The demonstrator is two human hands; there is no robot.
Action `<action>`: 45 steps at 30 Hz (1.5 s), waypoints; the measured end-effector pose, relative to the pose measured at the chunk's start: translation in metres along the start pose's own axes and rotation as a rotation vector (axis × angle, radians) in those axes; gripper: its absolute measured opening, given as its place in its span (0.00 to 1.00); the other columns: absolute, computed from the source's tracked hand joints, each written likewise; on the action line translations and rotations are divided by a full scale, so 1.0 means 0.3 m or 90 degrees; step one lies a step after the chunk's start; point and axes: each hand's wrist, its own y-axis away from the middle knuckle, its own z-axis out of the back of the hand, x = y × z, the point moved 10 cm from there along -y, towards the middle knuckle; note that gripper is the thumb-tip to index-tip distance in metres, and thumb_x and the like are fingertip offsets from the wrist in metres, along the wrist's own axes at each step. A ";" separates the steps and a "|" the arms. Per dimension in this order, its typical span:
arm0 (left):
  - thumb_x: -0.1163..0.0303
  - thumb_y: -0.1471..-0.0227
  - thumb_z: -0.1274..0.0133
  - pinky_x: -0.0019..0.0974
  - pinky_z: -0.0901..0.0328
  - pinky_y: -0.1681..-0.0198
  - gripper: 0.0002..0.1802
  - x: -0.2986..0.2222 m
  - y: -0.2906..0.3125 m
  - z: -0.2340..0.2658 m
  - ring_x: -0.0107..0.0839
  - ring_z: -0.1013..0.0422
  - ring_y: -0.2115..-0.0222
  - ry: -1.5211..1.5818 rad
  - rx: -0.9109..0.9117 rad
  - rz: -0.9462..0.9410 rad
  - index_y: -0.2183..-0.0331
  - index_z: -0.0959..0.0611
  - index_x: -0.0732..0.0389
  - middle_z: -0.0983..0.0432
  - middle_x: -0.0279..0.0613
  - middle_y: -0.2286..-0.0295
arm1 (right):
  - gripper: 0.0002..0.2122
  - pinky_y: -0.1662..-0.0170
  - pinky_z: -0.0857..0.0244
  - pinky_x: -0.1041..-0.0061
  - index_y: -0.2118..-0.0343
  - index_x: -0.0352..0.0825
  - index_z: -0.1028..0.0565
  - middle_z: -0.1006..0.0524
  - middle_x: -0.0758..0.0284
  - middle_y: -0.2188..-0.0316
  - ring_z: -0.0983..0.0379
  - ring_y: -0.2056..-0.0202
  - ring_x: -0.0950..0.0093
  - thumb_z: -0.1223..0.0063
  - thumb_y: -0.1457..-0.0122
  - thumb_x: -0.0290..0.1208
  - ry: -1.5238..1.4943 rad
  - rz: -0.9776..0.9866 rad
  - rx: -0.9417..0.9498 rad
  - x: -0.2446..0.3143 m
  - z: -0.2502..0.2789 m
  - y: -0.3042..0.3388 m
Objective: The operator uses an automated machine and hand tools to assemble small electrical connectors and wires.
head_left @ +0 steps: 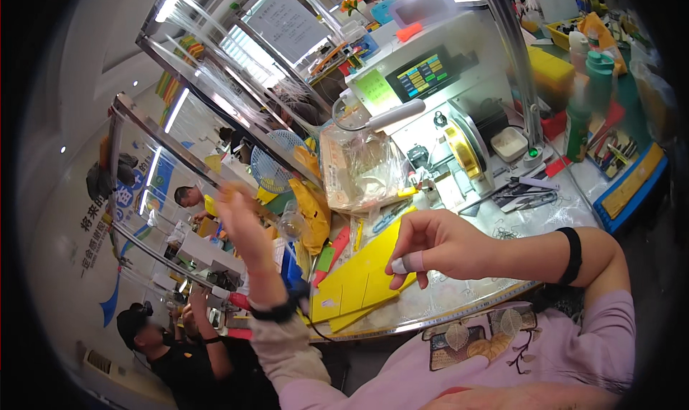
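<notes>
My right hand [448,246] hovers over the near part of the workbench, above a yellow sheet or board [362,284]. Its fingers are curled in and pressed together, with pale finger covers [409,263] on the tips. Whatever they pinch, if anything, is too small to make out. Raised at the left, near the metal rack rail [172,141], is my left hand [247,227], its fingers smeared by motion. A yellow plastic bag [310,212] lies just beyond it on the bench.
A white machine [474,80] with a screen [423,76], lamp [395,114] and gold wheel [465,151] stands ahead. Beside it are a plastic-covered box [348,169] and a white dish [508,144]. Green bottles [599,72] stand right. A co-worker [190,356] sits lower left.
</notes>
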 end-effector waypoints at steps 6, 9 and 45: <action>0.50 0.36 0.61 0.39 0.36 0.48 0.32 -0.071 0.528 -0.416 0.34 0.29 0.60 0.529 0.203 0.350 0.44 0.36 0.68 0.27 0.46 0.61 | 0.04 0.72 0.29 0.79 0.66 0.32 0.32 0.20 0.60 0.66 0.20 0.63 0.71 0.48 0.41 0.19 -0.019 -0.011 0.003 -0.061 -0.023 -0.014; 0.55 0.36 0.59 0.33 0.39 0.64 0.26 -0.097 0.582 -0.365 0.29 0.36 0.72 0.640 0.314 0.178 0.49 0.31 0.68 0.31 0.40 0.70 | 0.05 0.71 0.29 0.77 0.63 0.31 0.32 0.22 0.59 0.62 0.20 0.62 0.70 0.49 0.41 0.21 0.060 -0.046 0.002 -0.100 -0.022 -0.030; 0.74 0.46 0.52 0.45 0.34 0.72 0.04 -0.180 0.592 -0.846 0.49 0.27 0.75 -0.290 0.770 -0.158 0.69 0.23 0.61 0.24 0.48 0.77 | 0.13 0.70 0.42 0.81 0.54 0.31 0.28 0.34 0.76 0.78 0.39 0.76 0.84 0.49 0.42 0.22 0.531 -0.065 -0.210 0.249 0.322 0.335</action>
